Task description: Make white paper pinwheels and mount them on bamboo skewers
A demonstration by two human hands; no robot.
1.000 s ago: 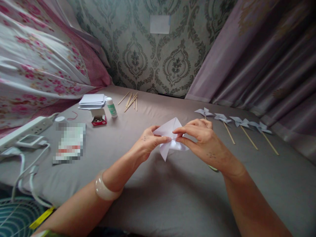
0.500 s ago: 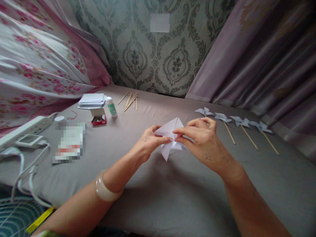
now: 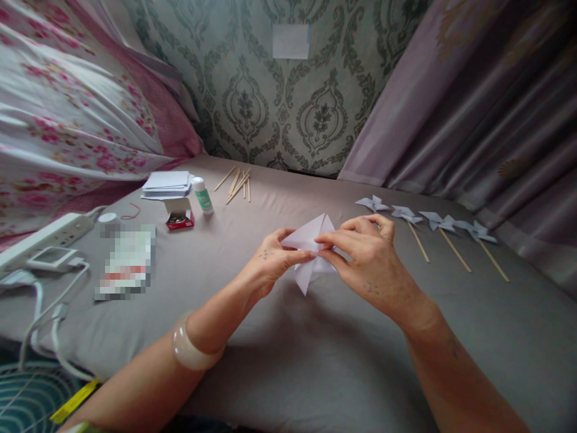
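Observation:
A white paper pinwheel (image 3: 307, 233) is held above the grey sheet, its pointed blades spread up and down. My left hand (image 3: 277, 258) grips it from the left, thumb pressed near the centre. From the right, my right hand (image 3: 367, 249) pinches the paper at the middle with thumb and forefinger. The fingertips of both hands meet there and hide the centre. Several finished-looking pinwheels (image 3: 440, 224) lie in a row on the right, with wooden sticks (image 3: 456, 251) under at least some of them.
Back left are a stack of white paper (image 3: 166, 183), a glue bottle (image 3: 204, 197), a small red box (image 3: 180, 221) of metal bits and several loose wooden sticks (image 3: 238, 185). A power strip (image 3: 56, 237) with cables, and a blurred packet (image 3: 128, 261), lie at the left.
Almost nothing differs. Both hands keep their grip on the paper pinwheel, and my right hand and forearm have shifted very slightly left.

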